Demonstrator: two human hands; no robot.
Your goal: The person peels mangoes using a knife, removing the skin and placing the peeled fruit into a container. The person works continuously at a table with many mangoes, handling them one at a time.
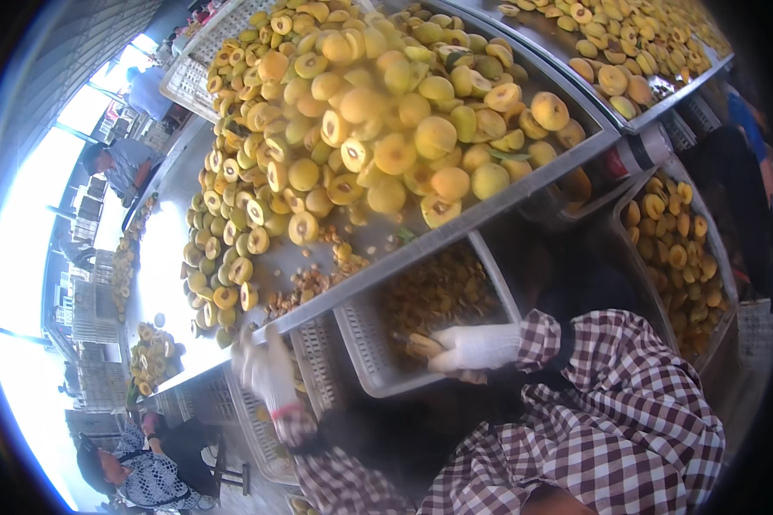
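My left hand (265, 373), in a white knit glove, is blurred at the near edge of the metal table (451, 233). Its fingers look apart, and I see nothing between them. A large heap of yellow apricots (361, 129), many of them halved with the stone or hollow showing, covers the tabletop beyond. Also gloved in white, my right hand (473, 349) is closed around a small yellow-brown object (423, 346); blur hides whether this is fruit or a tool. Below that hand, a plastic crate (364, 351) under the table's edge holds brownish fruit scraps (441, 290).
Loose stones and bits (306, 283) lie near the table's edge. A crate of halved fruit (676, 257) stands at right. Another fruit-covered table (663, 96) adjoins at upper right. A seated person (145, 463) is at lower left; other people (122, 167) stand across the table.
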